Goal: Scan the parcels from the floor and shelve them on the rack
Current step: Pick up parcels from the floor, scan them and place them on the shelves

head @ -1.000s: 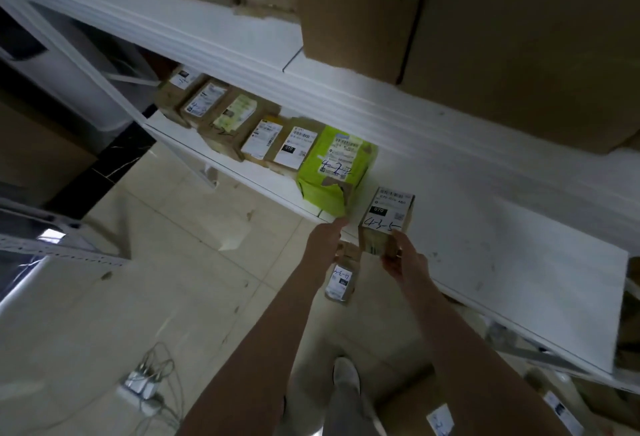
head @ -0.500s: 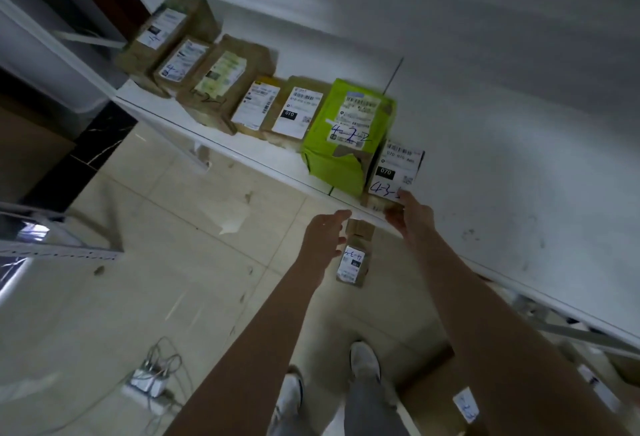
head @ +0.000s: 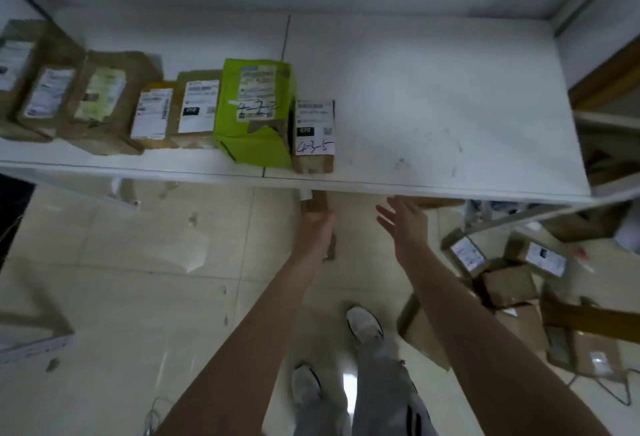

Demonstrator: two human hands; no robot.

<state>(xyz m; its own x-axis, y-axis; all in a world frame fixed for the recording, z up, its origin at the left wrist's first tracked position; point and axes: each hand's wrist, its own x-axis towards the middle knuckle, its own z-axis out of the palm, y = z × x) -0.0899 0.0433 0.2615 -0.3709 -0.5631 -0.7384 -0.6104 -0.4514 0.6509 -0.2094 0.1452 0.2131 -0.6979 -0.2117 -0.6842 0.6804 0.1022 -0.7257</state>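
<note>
On the white rack shelf (head: 433, 96), a row of brown cardboard parcels (head: 104, 103) with white printed labels, too blurred to read, runs in from the left. Next in the row is a lime-green cardboard parcel (head: 254, 113), torn at its front corner, whose label bears blue handwriting that starts "4-2". Just beside it on the right stands the small brown cardboard parcel (head: 314, 134), upright at the shelf's front edge, with "4-3-5" in blue pen below a black block on its label. Half a second ago the right hand held this parcel at the edge, and it now stands free. Below the shelf edge, the left hand (head: 317, 228) covers a small brown box (head: 313, 201). Its fingers are hidden, so its grip cannot be told. The right hand (head: 403, 224) has drawn back from the shelf, its grip spread and holding nothing. At the far right, a heap of labelled brown cardboard parcels (head: 509, 283) lies on the beige tiled floor (head: 138, 262).
</note>
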